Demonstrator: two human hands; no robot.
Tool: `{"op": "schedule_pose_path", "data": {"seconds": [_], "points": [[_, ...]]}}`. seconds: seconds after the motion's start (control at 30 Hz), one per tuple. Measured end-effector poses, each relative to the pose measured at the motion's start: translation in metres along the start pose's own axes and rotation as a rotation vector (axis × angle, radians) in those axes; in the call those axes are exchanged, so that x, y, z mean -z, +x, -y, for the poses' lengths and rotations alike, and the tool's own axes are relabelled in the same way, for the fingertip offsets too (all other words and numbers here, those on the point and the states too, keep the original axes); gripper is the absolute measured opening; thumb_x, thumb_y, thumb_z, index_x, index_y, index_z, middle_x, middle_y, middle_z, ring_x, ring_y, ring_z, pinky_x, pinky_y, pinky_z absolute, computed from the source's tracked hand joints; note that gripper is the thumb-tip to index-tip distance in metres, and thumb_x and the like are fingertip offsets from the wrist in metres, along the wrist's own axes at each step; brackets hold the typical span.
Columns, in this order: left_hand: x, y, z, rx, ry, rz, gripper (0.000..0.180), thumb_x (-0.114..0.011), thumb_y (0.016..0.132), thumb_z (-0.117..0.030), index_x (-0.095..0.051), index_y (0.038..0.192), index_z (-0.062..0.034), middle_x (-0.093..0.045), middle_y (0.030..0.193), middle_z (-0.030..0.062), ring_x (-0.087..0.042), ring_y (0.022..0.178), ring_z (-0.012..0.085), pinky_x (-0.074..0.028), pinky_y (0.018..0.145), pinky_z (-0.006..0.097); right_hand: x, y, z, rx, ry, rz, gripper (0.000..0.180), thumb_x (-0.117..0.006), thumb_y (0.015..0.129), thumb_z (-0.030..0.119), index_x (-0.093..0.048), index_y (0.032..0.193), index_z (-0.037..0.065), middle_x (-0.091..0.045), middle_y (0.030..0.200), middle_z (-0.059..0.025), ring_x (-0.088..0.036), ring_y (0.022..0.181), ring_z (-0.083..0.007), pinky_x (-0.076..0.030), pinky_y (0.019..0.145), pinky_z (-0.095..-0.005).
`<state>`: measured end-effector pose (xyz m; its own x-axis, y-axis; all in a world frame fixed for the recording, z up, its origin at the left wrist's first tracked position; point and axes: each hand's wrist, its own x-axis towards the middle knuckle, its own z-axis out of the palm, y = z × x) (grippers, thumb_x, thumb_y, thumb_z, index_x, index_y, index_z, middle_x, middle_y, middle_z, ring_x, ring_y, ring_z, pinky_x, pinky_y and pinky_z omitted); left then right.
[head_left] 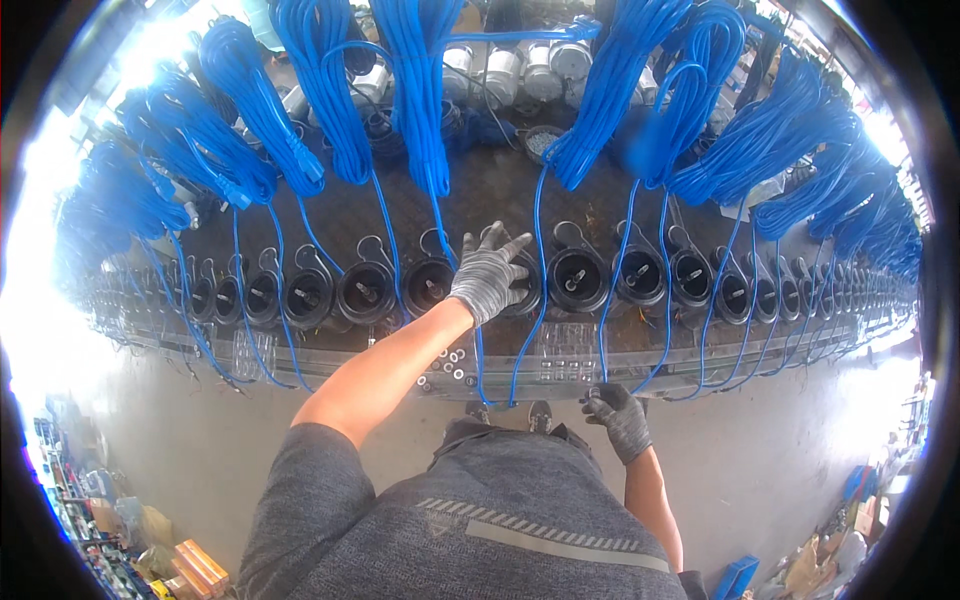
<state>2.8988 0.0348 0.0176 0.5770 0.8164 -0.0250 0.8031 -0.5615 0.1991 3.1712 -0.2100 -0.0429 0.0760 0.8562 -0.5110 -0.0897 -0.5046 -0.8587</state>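
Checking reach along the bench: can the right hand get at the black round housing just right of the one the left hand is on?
Probably yes: the right hand rests at the bench edge below that housing, only thin blue cables between.

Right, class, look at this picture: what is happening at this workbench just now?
A person in grey gloves stands at a long workbench lined with a row of black round housings, each wired with a blue cable. The left hand reaches forward onto one black housing near the middle of the row. The right hand rests low at the bench's front edge. Coiled blue cable bundles lie behind the row.
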Motion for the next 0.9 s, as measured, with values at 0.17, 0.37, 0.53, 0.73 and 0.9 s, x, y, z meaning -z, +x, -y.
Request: {"op": "schedule_pose_path", "data": {"seconds": [0.17, 0.37, 0.53, 0.73, 0.9], "points": [[0.001, 0.005, 0.004, -0.023, 0.017, 0.116, 0.031, -0.074, 0.087, -0.042, -0.080, 0.114, -0.0272, -0.034, 0.168, -0.0030, -0.017, 0.156, 0.0435, -0.021, 0.119, 0.075, -0.007, 0.003, 0.003, -0.005, 0.016, 0.015, 0.034, -0.071, 0.095, 0.007, -0.061, 0.126, -0.002, -0.070, 0.111, -0.0124, -0.071, 0.092, -0.0212, -0.060, 0.078, -0.0351], [-0.004, 0.008, -0.002, 0.002, 0.078, 0.114, 0.028, -0.067, 0.091, -0.044, -0.080, 0.111, -0.0287, -0.042, 0.163, -0.0079, -0.020, 0.156, 0.0435, -0.022, 0.119, 0.073, -0.019, 0.013, 0.008, -0.019, 0.052, 0.063, 0.035, -0.072, 0.094, 0.009, -0.061, 0.125, -0.003, -0.070, 0.111, -0.0128, -0.071, 0.093, -0.0219, -0.060, 0.078, -0.0354], [0.000, 0.006, -0.006, 0.026, 0.014, 0.095, 0.026, -0.068, 0.089, -0.040, -0.081, 0.108, -0.0266, -0.043, 0.163, -0.0090, -0.021, 0.157, 0.0409, -0.022, 0.120, 0.073, -0.042, 0.056, 0.056, 0.269, -0.105, 0.122, 0.036, -0.073, 0.094, 0.009, -0.062, 0.126, -0.004, -0.071, 0.109, -0.0097, -0.068, 0.095, -0.0152, -0.057, 0.082, -0.0305], [-0.012, 0.005, 0.006, 0.000, -0.023, 0.029, 0.027, -0.072, 0.084, -0.034, -0.077, 0.105, -0.0180, -0.047, 0.159, -0.0004, -0.026, 0.156, 0.0384, -0.023, 0.122, 0.068, -0.085, 0.069, 0.132, 0.318, -0.288, 0.205, 0.037, -0.073, 0.094, 0.010, -0.062, 0.128, 0.000, -0.070, 0.107, -0.0077, -0.067, 0.099, -0.0140, -0.057, 0.085, -0.0301], [-0.023, 0.002, 0.022, -0.155, -0.114, -0.175, 0.024, -0.072, 0.082, -0.026, -0.071, 0.102, -0.0129, -0.058, 0.142, 0.0072, -0.037, 0.150, 0.0350, -0.028, 0.122, 0.063, -0.091, 0.082, 0.140, 0.448, -0.365, 0.150, 0.030, -0.073, 0.093, 0.009, -0.062, 0.121, 0.002, -0.071, 0.102, -0.0069, -0.067, 0.094, -0.0137, -0.055, 0.083, -0.0305]]}}
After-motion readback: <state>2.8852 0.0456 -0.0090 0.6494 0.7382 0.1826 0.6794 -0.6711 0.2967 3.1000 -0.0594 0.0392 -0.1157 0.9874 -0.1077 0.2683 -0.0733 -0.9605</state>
